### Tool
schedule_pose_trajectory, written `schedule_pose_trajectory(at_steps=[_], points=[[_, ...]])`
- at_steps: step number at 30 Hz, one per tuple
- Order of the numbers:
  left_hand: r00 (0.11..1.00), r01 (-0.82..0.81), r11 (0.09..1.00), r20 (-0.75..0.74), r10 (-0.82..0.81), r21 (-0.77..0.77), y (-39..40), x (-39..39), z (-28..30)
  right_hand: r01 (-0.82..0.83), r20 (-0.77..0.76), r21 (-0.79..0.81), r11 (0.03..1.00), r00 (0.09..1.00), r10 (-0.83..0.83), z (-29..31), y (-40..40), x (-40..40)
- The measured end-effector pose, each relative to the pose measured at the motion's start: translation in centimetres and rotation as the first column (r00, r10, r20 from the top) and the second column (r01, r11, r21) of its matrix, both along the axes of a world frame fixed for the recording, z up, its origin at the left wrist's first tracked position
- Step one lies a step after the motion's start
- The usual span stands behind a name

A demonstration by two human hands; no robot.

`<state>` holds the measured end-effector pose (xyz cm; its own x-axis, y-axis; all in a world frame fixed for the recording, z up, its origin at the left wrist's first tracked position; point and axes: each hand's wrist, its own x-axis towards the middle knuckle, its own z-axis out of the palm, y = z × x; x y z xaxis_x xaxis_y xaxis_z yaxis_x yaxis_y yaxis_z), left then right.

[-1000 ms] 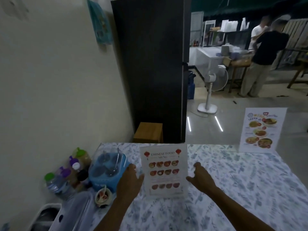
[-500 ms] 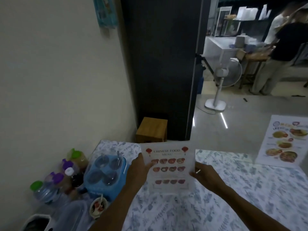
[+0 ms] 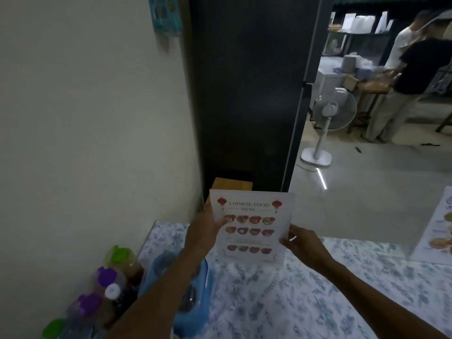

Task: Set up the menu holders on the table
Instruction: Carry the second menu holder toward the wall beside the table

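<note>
My left hand pinches the left edge of the menu holder, thumb on the front over the top row of dish photos, the other fingers hidden behind. My right hand grips the lower right edge, fingertips curled round the corner, so the clear stand is caught from both sides and can't twist. I hold it by the edges, I'd say, to keep the printed face readable and free of smudges. The holder stands upright, its "Chinese Food Menu" side facing me, its foot low over the table near the far edge; whether the base touches the floral cloth I can't tell, as its clear foot blurs into the pattern. Two hands make sense for a tall, light stand like this: it would tip easily. To my left, under my forearm, sits a blue caddy, and beyond it, against the wall, a cluster of bottles with green, purple and white caps, so the holder is kept clear of that crowd. A second menu stands well apart at the table's right edge, already up. My guess is that this one needs squaring and setting down gently.
</note>
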<state>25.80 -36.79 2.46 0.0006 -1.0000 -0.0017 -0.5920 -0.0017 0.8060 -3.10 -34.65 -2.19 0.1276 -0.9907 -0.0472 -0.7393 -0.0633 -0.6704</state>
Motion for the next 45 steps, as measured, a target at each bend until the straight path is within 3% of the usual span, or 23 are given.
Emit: schedule_pose_trajectory(at_steps=[12,22,28,35,41,45], points=[[0.966,-0.172,0.983,0.206,0.157,0.057,-7.9,17.0,-1.8,-0.016,0.148,0.072,0.997,0.989,0.005,-3.6,-9.1,18.2],[0.897,-0.303,0.951,0.355,0.264,0.057,-12.2,21.3,-2.2,0.016,0.323,0.1,0.995,0.945,-0.047,-5.9,-15.3,25.3],[0.881,-0.293,0.953,0.411,0.236,0.081,-14.0,21.8,-2.7,-0.018,0.259,0.106,0.994,0.966,-0.01,-7.3,-16.9,26.5],[0.75,-0.236,0.97,0.645,0.149,0.05,-14.4,21.7,-1.8,-0.019,0.178,0.102,0.995,0.984,0.0,-6.8,-17.1,27.5],[0.704,-0.238,0.97,0.697,0.137,0.051,-13.5,20.7,-1.4,-0.014,0.203,0.072,0.997,0.979,-0.001,-7.3,-17.4,28.2],[0.638,-0.243,0.97,0.757,0.143,0.022,-12.9,20.5,-1.0,-0.013,0.125,0.061,0.998,0.992,0.005,-7.1,-17.2,28.2]])
